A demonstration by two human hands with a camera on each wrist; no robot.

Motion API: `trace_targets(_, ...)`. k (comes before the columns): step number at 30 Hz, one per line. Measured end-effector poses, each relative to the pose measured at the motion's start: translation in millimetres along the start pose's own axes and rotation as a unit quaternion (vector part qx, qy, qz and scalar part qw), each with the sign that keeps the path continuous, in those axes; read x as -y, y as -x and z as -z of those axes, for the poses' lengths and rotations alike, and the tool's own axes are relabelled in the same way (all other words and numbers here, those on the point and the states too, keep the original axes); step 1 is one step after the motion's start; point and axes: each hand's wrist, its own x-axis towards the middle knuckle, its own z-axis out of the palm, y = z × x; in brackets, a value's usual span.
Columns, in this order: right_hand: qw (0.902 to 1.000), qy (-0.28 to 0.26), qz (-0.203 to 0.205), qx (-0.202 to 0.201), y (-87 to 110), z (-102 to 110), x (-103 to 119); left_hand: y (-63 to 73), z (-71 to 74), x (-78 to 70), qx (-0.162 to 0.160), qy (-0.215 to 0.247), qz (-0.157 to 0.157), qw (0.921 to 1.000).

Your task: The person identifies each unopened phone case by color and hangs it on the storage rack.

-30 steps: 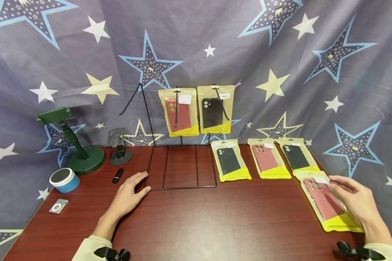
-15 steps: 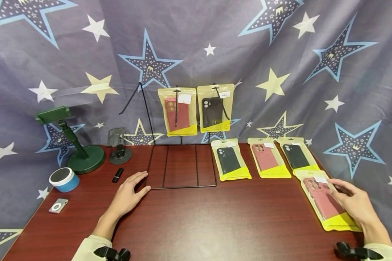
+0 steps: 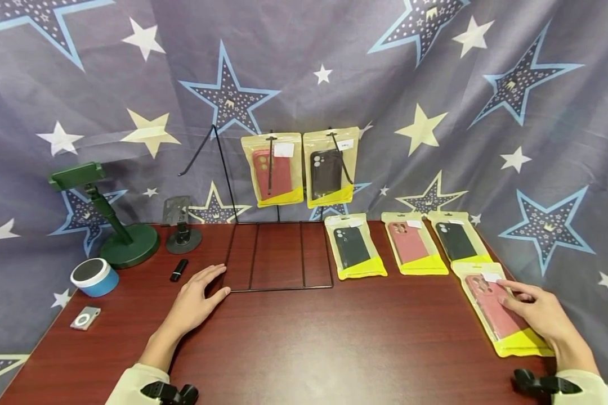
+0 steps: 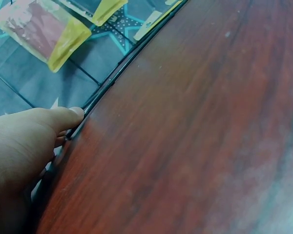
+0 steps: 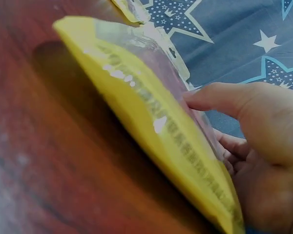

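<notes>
In the head view my left hand (image 3: 195, 298) rests at the near left corner of a black wire display rack (image 3: 278, 290), thumb touching its base bar. The left wrist view shows that thumb (image 4: 68, 117) on the wire. On the far right, my right hand (image 3: 539, 315) touches a clear and yellow pouch holding a pink phone case (image 3: 501, 306). Its thumb and index finger lie over the pouch front; the other fingers are partly hidden. Two pouches hang on the rack hooks, one with a pink phone case (image 3: 278, 171), the other with a black phone case (image 3: 324, 174).
Three more pouched phone cases lie behind: one dark (image 3: 352, 246), one pink (image 3: 410, 244), one black (image 3: 457, 242). At left stand a green phone stand (image 3: 129, 247), a small dark stand (image 3: 184, 241), a blue speaker (image 3: 95, 278), a USB stick (image 3: 179, 270) and a small music player (image 3: 85, 318).
My right hand has shifted left and slightly down from the pouch's right edge, its thumb and index finger now over the front. The left hand has stayed at the rack.
</notes>
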Motion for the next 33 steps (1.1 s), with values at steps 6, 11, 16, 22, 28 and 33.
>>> trace_targets(6,0.9998,0.012,-0.015,0.001,-4.1,1.2,7.6,0.8,1.8,0.6,-0.003,0.002,0.0,1.0)
trace_targets(11,0.9996,0.013,-0.025,0.004,-4.2,-0.5,10.8,1.0,2.5,0.2,0.0,0.002,0.004,1.0)
trace_targets(16,0.9992,0.009,-0.037,0.014,-2.5,-2.0,9.3,1.2,2.0,0.0,0.003,0.002,0.005,1.0)
trace_targets(22,0.999,-0.025,0.016,-0.033,0.9,-8.8,7.5,1.0,1.5,-0.7,0.007,0.002,0.006,1.0)
trace_targets(28,0.9915,-0.09,0.055,-0.077,2.7,-11.6,13.7,0.5,0.9,-0.4,0.009,0.002,0.006,0.9999)
trace_targets(33,0.9912,-0.105,0.032,-0.073,3.0,-8.9,21.3,0.2,0.4,-0.1,0.008,0.001,0.005,1.0)
